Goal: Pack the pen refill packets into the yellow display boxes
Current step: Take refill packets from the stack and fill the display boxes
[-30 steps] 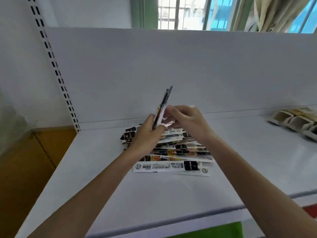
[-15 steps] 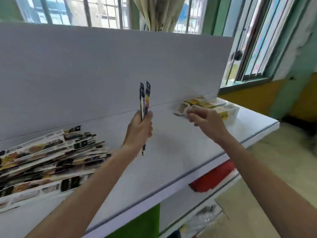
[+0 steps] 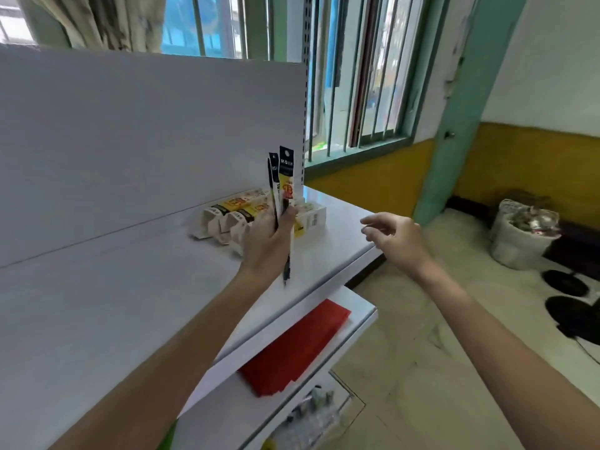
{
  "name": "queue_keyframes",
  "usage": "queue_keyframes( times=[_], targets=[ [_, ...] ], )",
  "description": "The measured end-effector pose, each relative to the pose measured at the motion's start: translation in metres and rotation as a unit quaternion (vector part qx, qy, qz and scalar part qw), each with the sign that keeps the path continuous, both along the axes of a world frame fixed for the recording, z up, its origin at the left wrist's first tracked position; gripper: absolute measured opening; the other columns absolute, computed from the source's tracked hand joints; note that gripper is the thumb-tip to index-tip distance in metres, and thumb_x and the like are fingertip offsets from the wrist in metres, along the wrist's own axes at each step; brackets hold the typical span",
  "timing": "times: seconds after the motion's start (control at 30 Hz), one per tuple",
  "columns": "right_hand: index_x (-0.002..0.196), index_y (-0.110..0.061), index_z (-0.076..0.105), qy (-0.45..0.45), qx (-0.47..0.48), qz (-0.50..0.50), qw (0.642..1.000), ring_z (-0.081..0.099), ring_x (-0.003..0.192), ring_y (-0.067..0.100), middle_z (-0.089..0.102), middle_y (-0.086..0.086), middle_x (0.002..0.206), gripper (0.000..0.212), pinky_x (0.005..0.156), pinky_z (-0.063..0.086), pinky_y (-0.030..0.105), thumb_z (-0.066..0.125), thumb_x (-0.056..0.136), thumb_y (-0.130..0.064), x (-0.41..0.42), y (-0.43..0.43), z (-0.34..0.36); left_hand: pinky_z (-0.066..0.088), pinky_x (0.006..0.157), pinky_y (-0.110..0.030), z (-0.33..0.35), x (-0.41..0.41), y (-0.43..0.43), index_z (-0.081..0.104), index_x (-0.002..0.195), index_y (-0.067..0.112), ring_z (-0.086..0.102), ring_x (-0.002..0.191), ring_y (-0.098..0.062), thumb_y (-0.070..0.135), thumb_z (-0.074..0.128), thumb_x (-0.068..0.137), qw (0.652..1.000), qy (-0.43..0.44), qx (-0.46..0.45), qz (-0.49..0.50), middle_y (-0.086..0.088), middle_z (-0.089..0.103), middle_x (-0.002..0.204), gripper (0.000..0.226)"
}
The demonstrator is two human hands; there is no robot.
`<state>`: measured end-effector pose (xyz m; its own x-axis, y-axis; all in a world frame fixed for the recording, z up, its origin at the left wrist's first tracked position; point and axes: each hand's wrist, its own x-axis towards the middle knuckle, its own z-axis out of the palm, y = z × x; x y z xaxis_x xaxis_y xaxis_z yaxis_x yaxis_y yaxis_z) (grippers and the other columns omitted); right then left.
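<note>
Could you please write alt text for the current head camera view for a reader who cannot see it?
The left hand holds a few pen refill packets upright above a white shelf, near yellow display boxes; the right hand hovers open and empty.

Daylight pours through the barred window point(image 3: 357, 92) above and behind the left hand point(image 3: 264, 245), so the scene is bright and evenly lit. The panes are washed out to pale blue. The white shelf point(image 3: 113, 287) under that hand carries a soft sheen without hard glare, and shadows on it are faint. The packets point(image 3: 285, 177) that the left hand holds are the sharpest thing. The boxes point(image 3: 233, 216) just beyond it look soft. The right hand point(image 3: 394, 238) is smeared at the fingertips, perhaps from motion. Window bars bow toward the frame edges. The clutter point(image 3: 311, 414) far below both hands is blurred.
</note>
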<state>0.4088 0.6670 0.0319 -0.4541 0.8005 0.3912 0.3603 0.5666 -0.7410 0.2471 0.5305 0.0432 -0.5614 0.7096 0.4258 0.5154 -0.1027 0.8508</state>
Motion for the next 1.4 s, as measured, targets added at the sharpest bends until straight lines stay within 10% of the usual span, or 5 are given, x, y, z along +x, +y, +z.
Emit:
queue_keyframes(
  times=[0.43, 0.6, 0.7, 0.97, 1.4],
  targets=[
    [0.11, -0.008, 0.065, -0.054, 0.021, 0.058, 0.997, 0.056, 0.077, 0.0, 0.067, 0.003, 0.102, 0.023, 0.061, 0.041, -0.001, 0.06, 0.089, -0.015, -0.071, 0.059, -0.001, 0.037, 0.058, -0.01, 0.0, -0.064, 0.039, 0.046, 0.098, 0.014, 0.051, 0.072, -0.001, 0.027, 0.045, 0.096, 0.993, -0.026, 0.038, 0.112, 0.012, 0.052, 0.078, 0.013],
    [0.112, -0.011, 0.064, -0.091, 0.06, 0.136, 0.985, 0.052, 0.106, 0.019, 0.06, 0.006, 0.12, 0.035, 0.085, 0.046, 0.028, 0.071, 0.08, -0.021, -0.118, 0.066, -0.022, 0.036, 0.051, -0.004, -0.008, -0.098, 0.025, 0.052, 0.093, 0.019, 0.049, 0.064, -0.003, 0.028, 0.045, 0.096, 0.982, -0.022, 0.028, 0.187, 0.008, 0.052, 0.071, 0.012],
    [0.12, -0.016, 0.059, -0.161, 0.155, 0.202, 0.954, 0.041, 0.123, 0.024, 0.052, 0.005, 0.131, 0.054, 0.102, 0.036, 0.047, 0.072, 0.075, -0.041, -0.139, 0.075, -0.034, 0.035, 0.049, -0.003, -0.012, -0.105, 0.018, 0.054, 0.087, 0.019, 0.049, 0.063, -0.004, 0.028, 0.046, 0.096, 0.973, -0.025, 0.023, 0.229, 0.007, 0.053, 0.069, 0.015],
    [0.133, -0.036, 0.045, -0.278, 0.301, 0.335, 0.848, 0.036, 0.117, 0.016, 0.05, -0.006, 0.125, 0.072, 0.093, 0.034, 0.03, 0.055, 0.07, -0.07, -0.172, 0.121, -0.029, 0.038, 0.058, -0.024, -0.021, -0.091, 0.038, 0.05, 0.068, 0.027, 0.05, 0.062, -0.01, 0.033, 0.047, 0.094, 0.923, -0.032, 0.037, 0.382, 0.003, 0.054, 0.065, 0.027],
    [0.11, -0.016, 0.06, 0.001, 0.17, 0.408, 0.897, 0.047, 0.103, 0.012, 0.05, -0.01, 0.101, 0.063, 0.077, 0.032, 0.021, 0.082, 0.059, -0.046, -0.181, 0.116, -0.015, 0.039, 0.054, -0.006, 0.052, -0.044, 0.038, 0.052, 0.088, 0.013, 0.053, 0.056, 0.007, 0.034, 0.048, 0.094, 0.821, 0.087, 0.19, 0.532, 0.012, 0.053, 0.067, 0.023]
  ],
)
